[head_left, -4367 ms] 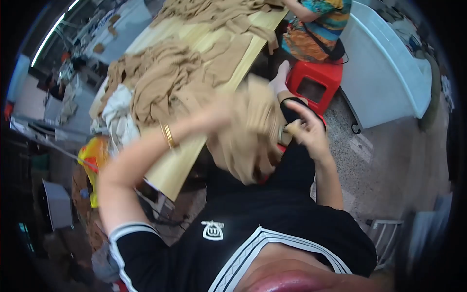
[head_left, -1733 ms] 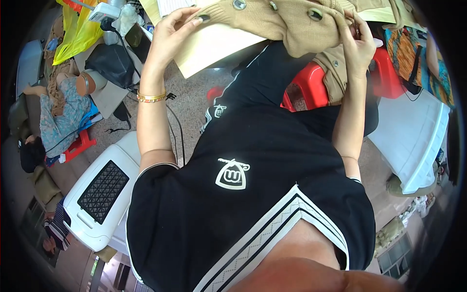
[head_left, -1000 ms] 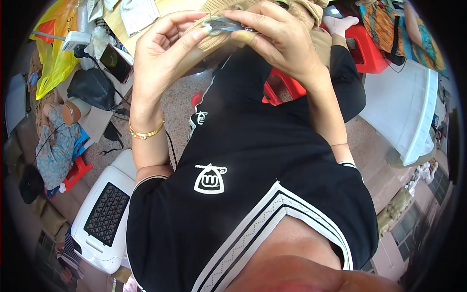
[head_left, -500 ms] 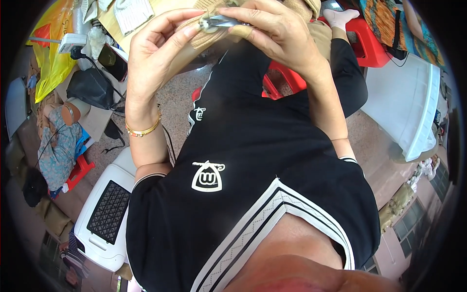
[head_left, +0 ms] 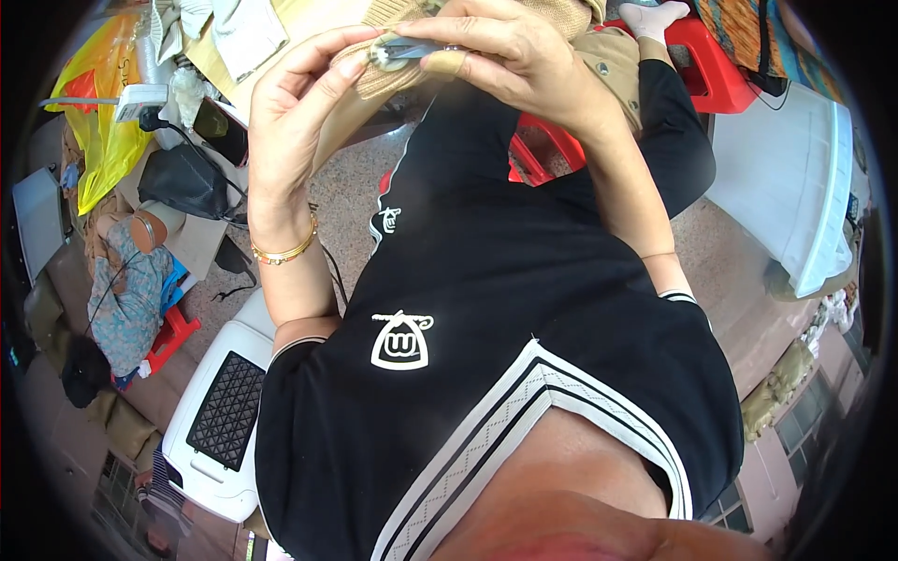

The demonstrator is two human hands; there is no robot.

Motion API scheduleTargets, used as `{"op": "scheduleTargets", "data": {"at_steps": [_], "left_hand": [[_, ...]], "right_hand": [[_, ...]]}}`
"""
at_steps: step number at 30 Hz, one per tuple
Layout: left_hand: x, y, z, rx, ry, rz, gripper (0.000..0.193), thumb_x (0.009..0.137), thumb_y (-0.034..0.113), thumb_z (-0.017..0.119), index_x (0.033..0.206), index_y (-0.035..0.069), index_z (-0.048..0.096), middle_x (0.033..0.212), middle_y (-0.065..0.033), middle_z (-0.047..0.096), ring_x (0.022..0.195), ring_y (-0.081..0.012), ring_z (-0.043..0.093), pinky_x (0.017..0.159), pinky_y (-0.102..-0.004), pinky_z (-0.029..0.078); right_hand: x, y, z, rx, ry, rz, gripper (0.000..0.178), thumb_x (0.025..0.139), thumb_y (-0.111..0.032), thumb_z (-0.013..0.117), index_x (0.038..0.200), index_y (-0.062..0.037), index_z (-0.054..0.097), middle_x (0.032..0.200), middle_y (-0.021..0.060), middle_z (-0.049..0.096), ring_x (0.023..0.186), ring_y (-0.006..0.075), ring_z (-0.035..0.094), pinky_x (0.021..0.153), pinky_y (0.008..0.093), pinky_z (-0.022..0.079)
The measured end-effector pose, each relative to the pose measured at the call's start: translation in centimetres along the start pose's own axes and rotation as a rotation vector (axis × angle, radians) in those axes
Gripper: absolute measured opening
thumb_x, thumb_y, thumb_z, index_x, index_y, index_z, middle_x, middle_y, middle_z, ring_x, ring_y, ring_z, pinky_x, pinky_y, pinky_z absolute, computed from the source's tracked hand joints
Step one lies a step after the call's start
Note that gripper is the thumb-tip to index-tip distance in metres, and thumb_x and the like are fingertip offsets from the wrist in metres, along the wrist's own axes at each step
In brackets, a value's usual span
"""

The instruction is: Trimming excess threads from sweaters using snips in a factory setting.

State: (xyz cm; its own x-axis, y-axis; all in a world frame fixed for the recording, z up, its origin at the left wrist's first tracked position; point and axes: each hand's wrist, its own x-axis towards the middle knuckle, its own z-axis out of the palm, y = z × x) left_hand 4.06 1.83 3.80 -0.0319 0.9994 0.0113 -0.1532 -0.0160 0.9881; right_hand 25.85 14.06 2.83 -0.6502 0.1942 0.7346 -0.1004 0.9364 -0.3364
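Note:
Near the top edge, my left hand (head_left: 297,105) pinches a piece of tan ribbed knit fabric (head_left: 379,84) between thumb and fingers. A round, pale button (head_left: 382,54) sits on the knit right at those fingertips. My right hand (head_left: 524,61) is closed on a small pair of metal thread snips (head_left: 416,49), with a tan wrap around one digit. The blades point left and lie against the button. The handle end of the snips is hidden inside my right hand. More tan knit (head_left: 561,17) lies behind my right hand.
White knit pieces (head_left: 245,37) lie on a pale tabletop. To the left are a yellow plastic bag (head_left: 108,140), a white power strip (head_left: 142,101) and a black pouch (head_left: 182,178). A red stool (head_left: 716,70) and a translucent bin (head_left: 786,178) stand right. A white machine (head_left: 210,467) is lower left.
The whole view has shifted slightly. Both hands stay together at the knit, and the snips' blades now reach over the button from the right.

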Motion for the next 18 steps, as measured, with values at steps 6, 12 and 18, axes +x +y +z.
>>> {"op": "scheduleTargets", "data": {"at_steps": [6,12,18], "left_hand": [[0.2,0.0,0.0,-0.013,-0.011,0.004,0.028,0.099,0.008,0.065,0.124,-0.003,0.067,0.115,-0.0084,0.071,0.104,-0.0115,0.065,0.093,-0.025,0.051],[0.2,-0.2,0.0,-0.057,-0.005,-0.003,0.027,0.099,0.007,0.064,0.124,-0.003,0.067,0.113,-0.008,0.071,0.103,-0.0117,0.066,0.093,-0.0252,0.052],[-1.1,-1.1,-0.7,0.068,-0.01,0.022,0.031,0.099,0.004,0.062,0.13,-0.001,0.062,0.118,-0.0064,0.068,0.107,-0.0094,0.062,0.094,-0.0239,0.048]], "right_hand": [[0.0,-0.1,0.0,0.012,0.0,0.035,0.032,0.09,-0.011,0.074,0.12,-0.0029,0.07,0.087,0.011,0.062,0.075,0.0262,0.061,0.067,0.0339,0.048],[-0.1,-0.4,0.2,-0.093,-0.001,0.019,0.03,0.089,-0.011,0.074,0.117,-0.0016,0.071,0.084,0.0114,0.062,0.073,0.0262,0.061,0.066,0.034,0.048],[-0.6,-2.3,0.8,0.266,0.039,0.387,0.03,0.088,-0.007,0.075,0.117,-0.001,0.07,0.088,0.0113,0.066,0.076,0.0237,0.062,0.067,0.0323,0.048]]}}
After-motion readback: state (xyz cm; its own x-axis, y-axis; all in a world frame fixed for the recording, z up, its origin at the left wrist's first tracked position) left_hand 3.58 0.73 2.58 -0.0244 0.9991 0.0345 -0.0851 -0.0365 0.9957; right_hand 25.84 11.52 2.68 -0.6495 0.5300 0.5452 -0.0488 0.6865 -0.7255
